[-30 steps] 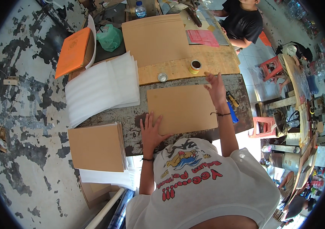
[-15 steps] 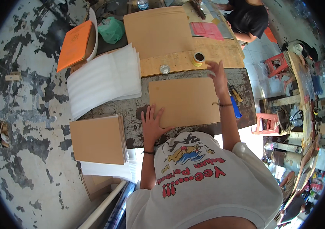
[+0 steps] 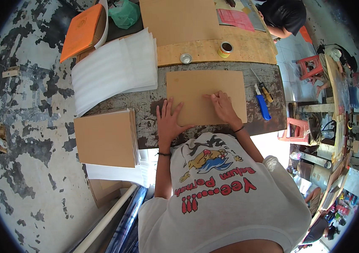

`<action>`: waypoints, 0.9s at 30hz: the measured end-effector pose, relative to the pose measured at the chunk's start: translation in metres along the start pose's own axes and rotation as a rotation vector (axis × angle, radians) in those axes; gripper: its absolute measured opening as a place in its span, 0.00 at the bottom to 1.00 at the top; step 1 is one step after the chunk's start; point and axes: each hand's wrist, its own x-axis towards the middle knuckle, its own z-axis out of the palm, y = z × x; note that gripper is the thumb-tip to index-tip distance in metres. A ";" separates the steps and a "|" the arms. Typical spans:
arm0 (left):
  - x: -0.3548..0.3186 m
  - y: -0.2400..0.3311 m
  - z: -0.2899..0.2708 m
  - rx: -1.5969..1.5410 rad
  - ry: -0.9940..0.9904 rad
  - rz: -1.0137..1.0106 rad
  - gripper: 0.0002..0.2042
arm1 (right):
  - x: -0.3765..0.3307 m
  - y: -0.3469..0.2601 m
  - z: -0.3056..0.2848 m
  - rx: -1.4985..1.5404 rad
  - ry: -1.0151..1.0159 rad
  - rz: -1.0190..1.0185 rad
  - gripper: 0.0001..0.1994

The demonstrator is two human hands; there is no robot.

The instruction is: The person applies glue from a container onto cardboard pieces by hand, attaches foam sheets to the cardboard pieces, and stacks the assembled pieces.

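A rectangular brown cardboard sheet (image 3: 192, 88) lies flat on the dark, worn tabletop before me. My left hand (image 3: 170, 123) rests at its lower left corner, fingers spread, partly on the sheet and partly on the table; it holds nothing. Over the middle of the sheet is my right hand (image 3: 224, 107), its fingers drawn together and their tips at the surface. Whatever may be between them is too small to make out. Beyond the sheet stands an open yellow can (image 3: 225, 49) with dark contents, and its round metal lid (image 3: 185, 58) lies to the left.
A blue-handled knife (image 3: 263, 105) and a yellow-and-black screwdriver (image 3: 266, 92) lie right of the sheet. White foam sheets (image 3: 112, 69) and a cardboard stack (image 3: 105, 139) are on the left. A large cardboard (image 3: 179, 21) lies on the far board. Another person (image 3: 282, 17) is at the far right.
My right hand has come from beside the can, back and left onto the middle of the cardboard sheet. My left hand stays at the corner. The view has shifted slightly.
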 end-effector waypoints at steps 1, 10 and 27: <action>0.000 0.000 0.000 -0.004 0.004 -0.004 0.49 | -0.002 0.000 0.001 -0.054 -0.007 -0.021 0.24; 0.000 0.000 -0.004 -0.027 -0.021 -0.009 0.48 | -0.006 -0.007 0.002 -0.114 -0.024 -0.017 0.23; -0.001 -0.001 -0.002 -0.042 0.009 0.012 0.48 | -0.010 -0.014 -0.021 0.030 0.014 -0.030 0.21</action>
